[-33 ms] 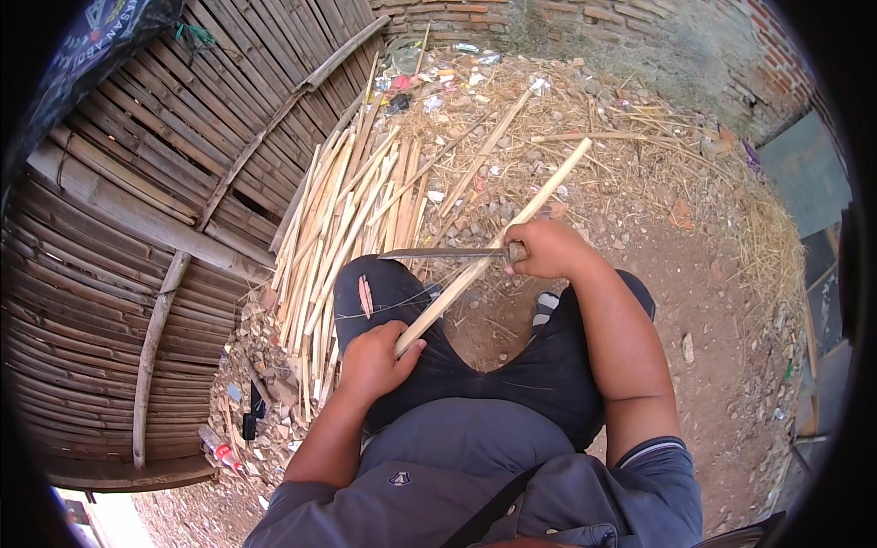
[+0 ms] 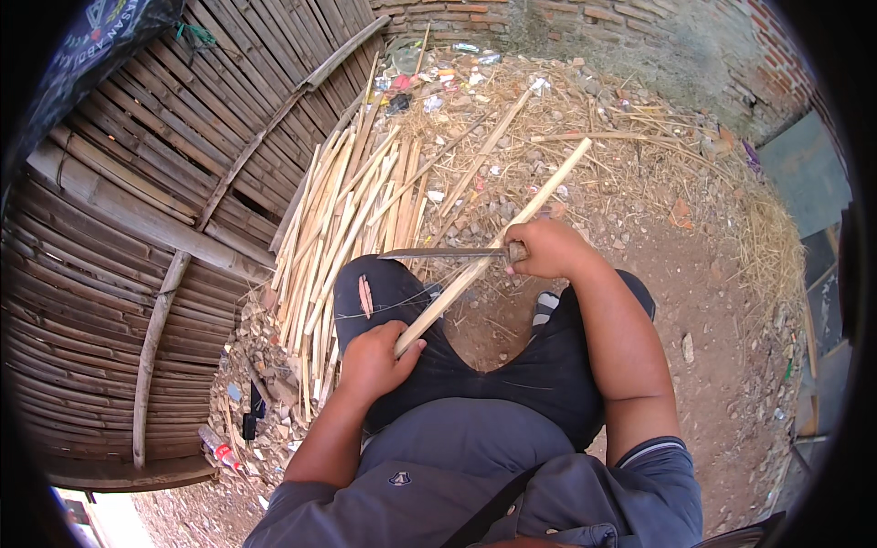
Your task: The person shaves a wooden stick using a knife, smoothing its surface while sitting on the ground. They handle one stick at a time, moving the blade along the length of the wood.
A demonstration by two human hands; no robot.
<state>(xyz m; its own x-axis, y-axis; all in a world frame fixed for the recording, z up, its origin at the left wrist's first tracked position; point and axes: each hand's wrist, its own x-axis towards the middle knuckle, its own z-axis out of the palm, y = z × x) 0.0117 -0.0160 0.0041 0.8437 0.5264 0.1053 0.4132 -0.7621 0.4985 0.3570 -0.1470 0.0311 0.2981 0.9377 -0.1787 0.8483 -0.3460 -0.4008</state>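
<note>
A long pale strip of split bamboo or wood [image 2: 550, 189] slants away from my lap toward the upper right. Closed around its near end, my left hand [image 2: 373, 359] rests by my left thigh. My right hand [image 2: 553, 248] is wrapped round the wooden handle of a long knife [image 2: 443, 253]. The knife's dark blade points left and crosses the strip near the handle; whether its edge bites into the strip cannot be seen. The blade's tip is above my left knee, where the dark trousers [image 2: 489, 393] are torn.
Left of my knee lies a pile of similar pale strips [image 2: 343, 210], beside a bamboo-slat wall [image 2: 100, 310]. Straw, stones and litter cover the ground [image 2: 694, 320] ahead. A brick wall [image 2: 621, 27] closes the far side. A plastic bottle [image 2: 219, 447] lies at lower left.
</note>
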